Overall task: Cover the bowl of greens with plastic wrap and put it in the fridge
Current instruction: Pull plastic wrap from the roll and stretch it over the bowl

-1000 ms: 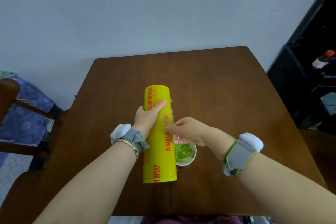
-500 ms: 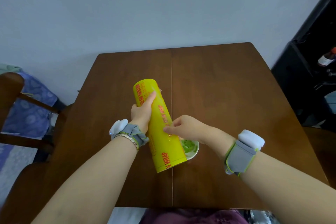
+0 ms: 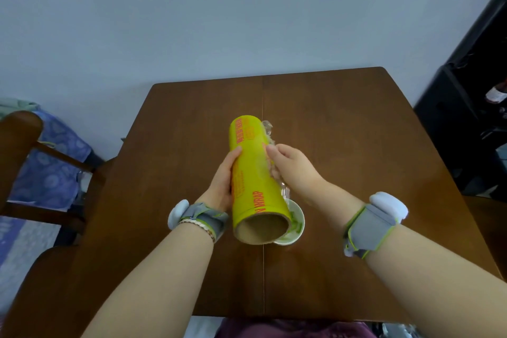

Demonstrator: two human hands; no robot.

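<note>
A big yellow roll of plastic wrap is held above the brown wooden table, its open cardboard end tipped toward me. My left hand grips the roll's left side. On the roll's right side my right hand pinches the loose clear film that crinkles along that edge. The small white bowl of greens stands on the table under the roll's near end, mostly hidden by it.
A wooden chair with blue cloth stands to the left of the table. A black shelf unit holding a bottle stands at the right. A pale wall lies behind the table's far edge.
The roll has been lifted and tipped so its open end faces me. My right hand slid up its right side and took hold of the film edge. The bowl stayed put.
</note>
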